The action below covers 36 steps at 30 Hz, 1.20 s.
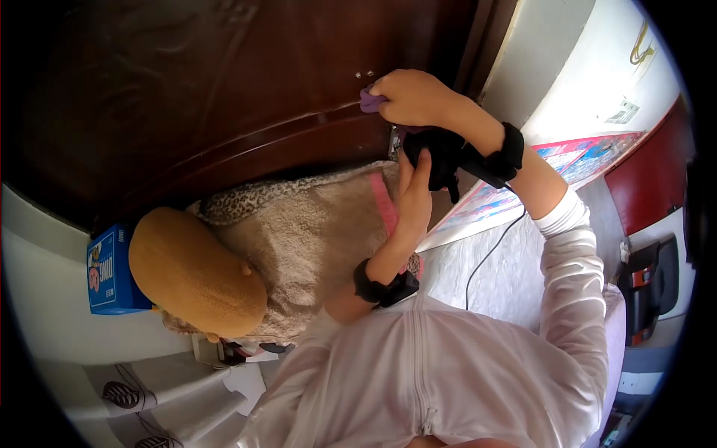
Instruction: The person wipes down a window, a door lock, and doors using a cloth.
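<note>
My right hand [414, 97] is closed around a bunched purple cloth [370, 101], which presses close against a glossy dark brown wooden panel [299, 75]. Just below it, my left hand [417, 183] has its fingers up against a bulky black object [432, 151], gripping it near the panel's lower edge. What kind of object this is I cannot tell. More purple cloth shows between it and my right hand. Black bands circle both wrists, and a thin black cable [485, 252] trails down from the right one.
To the left, a large tan plush [190, 272] lies on a beige fleece blanket [276, 246], beside a blue box [118, 270]. A colourful printed sheet [597, 158] stands along the white wall at right. Farther right is a black and red case [648, 287].
</note>
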### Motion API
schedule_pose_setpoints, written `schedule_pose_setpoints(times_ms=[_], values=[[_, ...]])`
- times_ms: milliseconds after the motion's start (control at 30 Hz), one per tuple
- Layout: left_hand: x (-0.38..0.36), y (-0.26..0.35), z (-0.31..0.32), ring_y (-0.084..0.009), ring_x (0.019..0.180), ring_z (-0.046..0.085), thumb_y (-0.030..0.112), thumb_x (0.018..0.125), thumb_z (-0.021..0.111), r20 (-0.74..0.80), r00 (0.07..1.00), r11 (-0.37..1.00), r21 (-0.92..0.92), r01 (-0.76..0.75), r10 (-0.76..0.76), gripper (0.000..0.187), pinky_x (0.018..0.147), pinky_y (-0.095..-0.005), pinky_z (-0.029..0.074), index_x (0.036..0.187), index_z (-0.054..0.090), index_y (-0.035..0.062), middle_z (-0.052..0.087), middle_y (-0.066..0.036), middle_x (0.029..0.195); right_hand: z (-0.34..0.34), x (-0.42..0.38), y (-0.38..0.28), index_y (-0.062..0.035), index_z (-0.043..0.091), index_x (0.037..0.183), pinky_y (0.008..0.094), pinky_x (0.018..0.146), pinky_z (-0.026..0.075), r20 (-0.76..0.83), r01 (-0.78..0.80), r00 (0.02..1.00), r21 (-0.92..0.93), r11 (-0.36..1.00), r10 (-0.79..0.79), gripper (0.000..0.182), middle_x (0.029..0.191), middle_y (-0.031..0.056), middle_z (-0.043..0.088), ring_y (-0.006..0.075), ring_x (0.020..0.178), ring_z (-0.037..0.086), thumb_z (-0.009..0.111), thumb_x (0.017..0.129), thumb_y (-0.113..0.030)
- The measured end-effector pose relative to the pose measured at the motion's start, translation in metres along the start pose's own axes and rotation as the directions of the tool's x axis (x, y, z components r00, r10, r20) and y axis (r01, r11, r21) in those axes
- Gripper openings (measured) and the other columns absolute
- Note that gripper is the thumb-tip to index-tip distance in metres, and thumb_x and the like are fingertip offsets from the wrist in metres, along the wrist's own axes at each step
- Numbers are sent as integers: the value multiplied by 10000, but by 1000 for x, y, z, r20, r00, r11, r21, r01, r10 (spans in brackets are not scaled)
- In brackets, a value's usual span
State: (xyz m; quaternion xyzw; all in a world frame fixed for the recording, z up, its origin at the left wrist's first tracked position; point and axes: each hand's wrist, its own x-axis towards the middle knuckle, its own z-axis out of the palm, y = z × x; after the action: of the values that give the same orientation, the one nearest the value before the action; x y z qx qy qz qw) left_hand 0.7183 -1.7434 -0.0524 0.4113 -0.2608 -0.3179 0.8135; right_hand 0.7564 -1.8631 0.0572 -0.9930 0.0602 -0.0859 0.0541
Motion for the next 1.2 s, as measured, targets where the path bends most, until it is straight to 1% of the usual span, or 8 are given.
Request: schedule_pose_setpoints(times_ms=[267,400,500,633,733,1033,1133,1200], values=[[-6,-4,2,-320,1282,338,73,806,655,-1,980,975,101,196,-197,643,1057,-404,303,1387,379,95,342,-195,1399,-13,-21,4,-69,696,827,428,737,508,-6,-123,992,-156,980,124,264,778,155,659,357,789,636,532,724,-248],[-5,-24,-15,-306,1246,384,36,778,666,-66,998,741,671,39,8,677,1051,-387,311,1388,379,95,351,-206,1381,9,1,-13,-74,682,809,425,746,509,-111,31,993,-78,997,-39,226,849,156,659,348,848,628,535,705,-211],[-7,-22,-16,-278,1220,421,85,827,636,31,999,768,639,-40,25,633,1020,-384,344,1398,365,106,374,-189,1371,9,-13,-5,-82,689,810,427,728,514,-191,-43,981,-54,998,32,224,826,155,662,346,821,639,541,704,-211],[-7,3,12,-232,1189,459,268,929,545,90,939,935,-106,339,-331,551,945,-378,408,1415,331,121,422,-134,1343,-3,-34,16,-100,703,812,437,674,522,-98,-260,965,-245,934,243,232,778,166,661,356,750,647,539,680,-198],[-8,-2,10,-136,970,530,392,959,468,67,953,955,-4,295,-294,521,683,-295,483,1383,336,119,510,-55,1192,-2,-33,14,-105,697,864,430,683,520,-63,-292,956,-280,915,286,266,800,159,664,347,773,646,537,673,-198],[-20,23,5,-170,1046,491,313,980,455,73,978,980,40,193,-196,477,896,-279,403,1347,331,36,478,-100,1240,-16,-62,-18,-52,626,1046,397,820,481,-450,-157,874,89,984,180,341,994,176,640,344,935,610,494,736,-98],[-14,-5,-8,-179,1079,490,262,966,487,215,976,974,216,-70,23,466,936,-287,390,1334,319,31,465,-126,1251,4,-87,8,-15,568,1178,328,909,429,-705,231,706,322,918,70,442,1076,181,617,288,1047,581,492,746,-69],[-20,-14,-6,-178,1093,496,206,931,545,223,974,939,329,-105,31,499,918,-298,416,1329,306,23,463,-149,1246,12,-114,10,39,522,1224,277,952,374,-595,218,741,650,728,310,511,1179,144,585,222,1127,523,503,718,-29]])
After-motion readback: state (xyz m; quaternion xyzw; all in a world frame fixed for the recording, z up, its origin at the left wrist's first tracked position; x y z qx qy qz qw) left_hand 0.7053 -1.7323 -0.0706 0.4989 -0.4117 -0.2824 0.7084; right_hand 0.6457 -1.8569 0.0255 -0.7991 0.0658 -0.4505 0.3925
